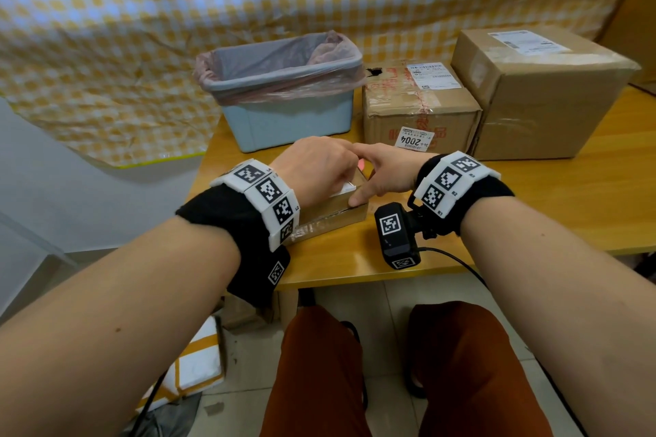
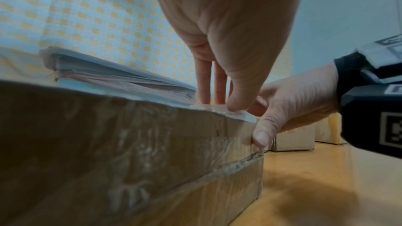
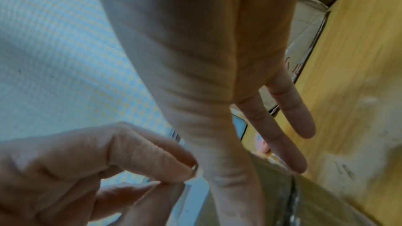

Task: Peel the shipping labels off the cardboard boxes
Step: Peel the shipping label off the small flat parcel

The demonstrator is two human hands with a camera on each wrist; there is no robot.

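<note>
A small cardboard box (image 1: pixel 333 216) wrapped in clear tape lies near the front of the wooden table (image 1: pixel 532 206). A white shipping label (image 1: pixel 342 188) sits on its top. My left hand (image 1: pixel 337 177) is over the box, its index finger and thumb pinching the label's corner (image 3: pixel 195 195). In the left wrist view the left thumb (image 2: pixel 239 102) bears on the label edge (image 2: pixel 245 117). My right hand (image 1: pixel 372 177) steadies the box: its thumb (image 2: pixel 261 137) presses the near side at the corner, and its fingers (image 3: pixel 282 135) lie straight across the far edge.
A pale blue bin (image 1: pixel 284 89) with a pink liner stands behind the small box. To its right is a medium box (image 1: pixel 419 106) with a top label (image 1: pixel 435 74) and a "2004" sticker (image 1: pixel 413 140). A large labelled box (image 1: pixel 539 92) stands far right.
</note>
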